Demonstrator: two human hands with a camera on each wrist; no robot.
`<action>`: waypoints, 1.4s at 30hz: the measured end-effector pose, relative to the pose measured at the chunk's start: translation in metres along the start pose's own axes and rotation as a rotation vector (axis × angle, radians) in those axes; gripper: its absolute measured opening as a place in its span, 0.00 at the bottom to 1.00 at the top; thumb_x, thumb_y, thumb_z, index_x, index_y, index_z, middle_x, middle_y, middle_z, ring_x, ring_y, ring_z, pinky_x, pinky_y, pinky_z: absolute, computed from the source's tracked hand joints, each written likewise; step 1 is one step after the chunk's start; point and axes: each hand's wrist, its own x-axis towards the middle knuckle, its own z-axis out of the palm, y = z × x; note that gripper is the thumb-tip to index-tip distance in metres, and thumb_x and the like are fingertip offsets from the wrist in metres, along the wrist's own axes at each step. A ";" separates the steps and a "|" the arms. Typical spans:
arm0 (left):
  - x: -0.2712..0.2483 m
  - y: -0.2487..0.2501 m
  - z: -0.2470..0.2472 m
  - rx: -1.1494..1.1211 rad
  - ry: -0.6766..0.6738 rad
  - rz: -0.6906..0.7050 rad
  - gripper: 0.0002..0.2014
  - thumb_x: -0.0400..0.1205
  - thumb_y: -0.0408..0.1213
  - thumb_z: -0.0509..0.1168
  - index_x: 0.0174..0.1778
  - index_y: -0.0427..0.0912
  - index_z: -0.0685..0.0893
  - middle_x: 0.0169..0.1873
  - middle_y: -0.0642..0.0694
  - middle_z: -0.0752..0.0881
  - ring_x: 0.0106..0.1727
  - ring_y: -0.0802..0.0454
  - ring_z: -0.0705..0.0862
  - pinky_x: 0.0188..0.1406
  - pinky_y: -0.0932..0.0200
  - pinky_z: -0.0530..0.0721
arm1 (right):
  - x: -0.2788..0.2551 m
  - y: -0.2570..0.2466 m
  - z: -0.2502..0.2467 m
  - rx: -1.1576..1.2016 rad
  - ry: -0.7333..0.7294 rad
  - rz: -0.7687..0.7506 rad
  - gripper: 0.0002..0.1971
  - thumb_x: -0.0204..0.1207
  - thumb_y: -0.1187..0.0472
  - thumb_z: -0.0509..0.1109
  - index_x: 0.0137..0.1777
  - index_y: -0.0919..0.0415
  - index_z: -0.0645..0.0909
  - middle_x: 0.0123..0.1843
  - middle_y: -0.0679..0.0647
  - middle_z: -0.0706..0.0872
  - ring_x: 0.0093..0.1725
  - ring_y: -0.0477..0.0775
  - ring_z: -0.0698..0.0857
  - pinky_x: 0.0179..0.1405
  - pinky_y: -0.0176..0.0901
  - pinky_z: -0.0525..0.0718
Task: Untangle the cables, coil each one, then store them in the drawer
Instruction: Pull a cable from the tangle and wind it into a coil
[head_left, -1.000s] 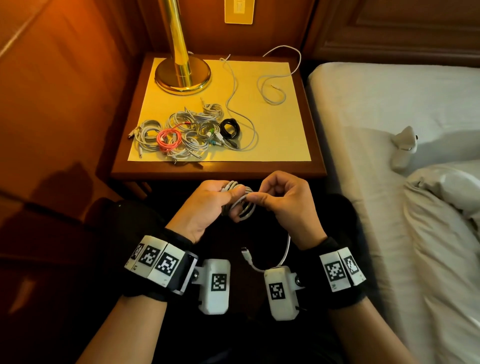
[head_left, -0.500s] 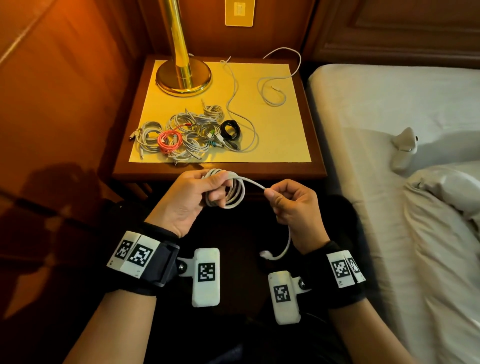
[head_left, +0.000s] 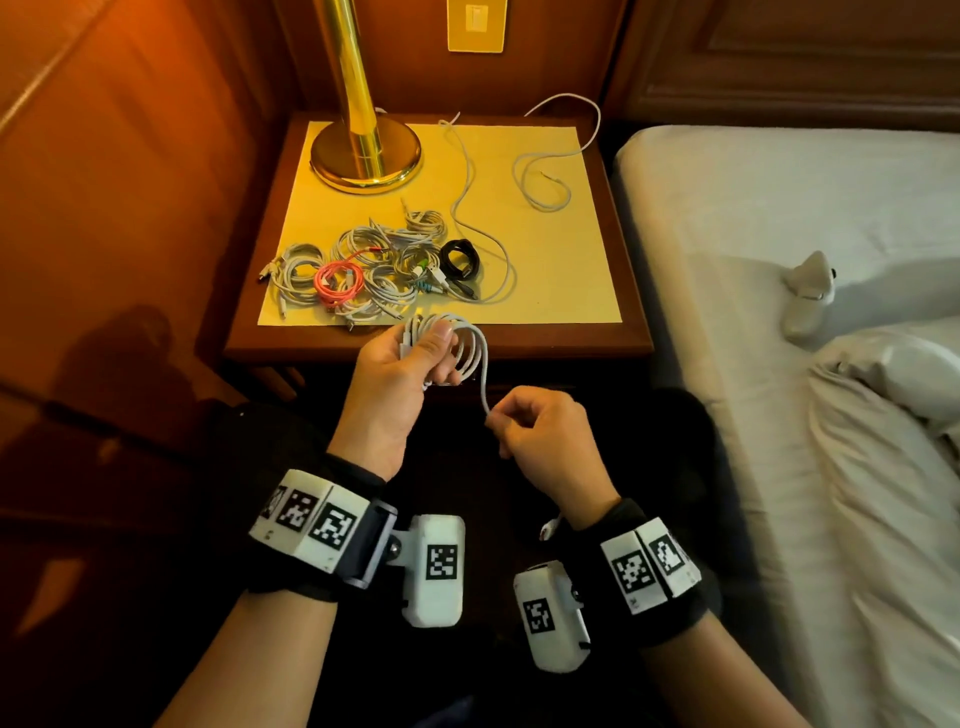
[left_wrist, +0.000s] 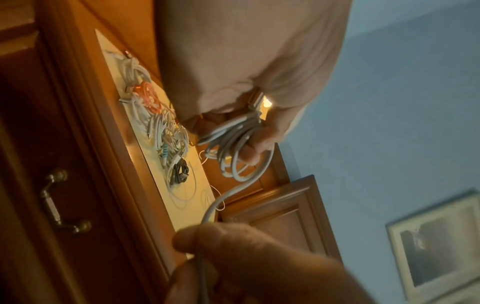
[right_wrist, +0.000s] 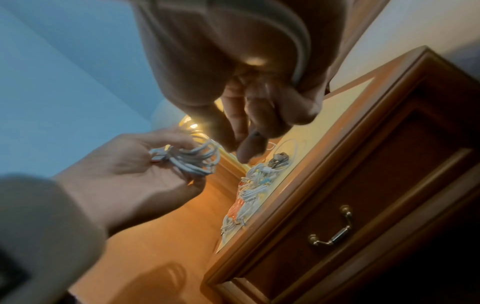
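Item: white cable (head_left: 470, 353), partly coiled. My left hand (head_left: 405, 374) grips the loops, thumb pressed over the bundle, fingers curled behind it; it is held just in front of the desk (head_left: 597, 332) edge. One strand runs down from the coil to my right hand (head_left: 540, 436), which pinches it between thumb and forefinger, the other fingers curled in. The loose tail passes under my right wrist; its plug end seems to show there, though the view is too dim to be sure.

Item: pile of coiled cables (head_left: 374, 270) on the desk's yellow top, near the front left. Mostly white, one pink coil (head_left: 340, 280), one black coil (head_left: 460, 259) at the right side.

Item: two loose white cables, uncoiled. One (head_left: 480, 218) snakes from the back of the desk to the pile; the other (head_left: 550, 171) lies at the back right.

Item: drawer (right_wrist: 363, 216) under the desk top, closed, brass handle (right_wrist: 335, 232).

Item: brass lamp (head_left: 363, 150), back left of the desk.

Item: bed (head_left: 779, 260) with white sheets, just beside the desk on the right.
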 end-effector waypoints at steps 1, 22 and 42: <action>-0.001 -0.002 0.001 0.051 0.005 0.021 0.10 0.86 0.36 0.62 0.40 0.38 0.81 0.22 0.50 0.77 0.34 0.48 0.76 0.42 0.61 0.80 | -0.003 -0.004 0.002 -0.026 -0.046 -0.022 0.06 0.75 0.62 0.72 0.38 0.55 0.85 0.29 0.49 0.85 0.31 0.47 0.83 0.37 0.45 0.83; -0.009 -0.018 0.004 0.239 -0.247 -0.169 0.10 0.84 0.35 0.64 0.47 0.30 0.85 0.33 0.37 0.81 0.33 0.46 0.78 0.36 0.53 0.76 | -0.004 -0.011 -0.016 0.165 0.257 -0.268 0.13 0.65 0.67 0.82 0.39 0.56 0.79 0.28 0.47 0.82 0.27 0.41 0.79 0.28 0.27 0.73; -0.004 -0.011 0.006 0.368 -0.152 -0.263 0.27 0.82 0.50 0.67 0.30 0.26 0.82 0.22 0.38 0.80 0.26 0.44 0.77 0.34 0.55 0.76 | 0.002 -0.003 -0.010 0.185 -0.179 -0.211 0.22 0.62 0.44 0.74 0.39 0.65 0.82 0.36 0.65 0.86 0.34 0.64 0.82 0.36 0.58 0.80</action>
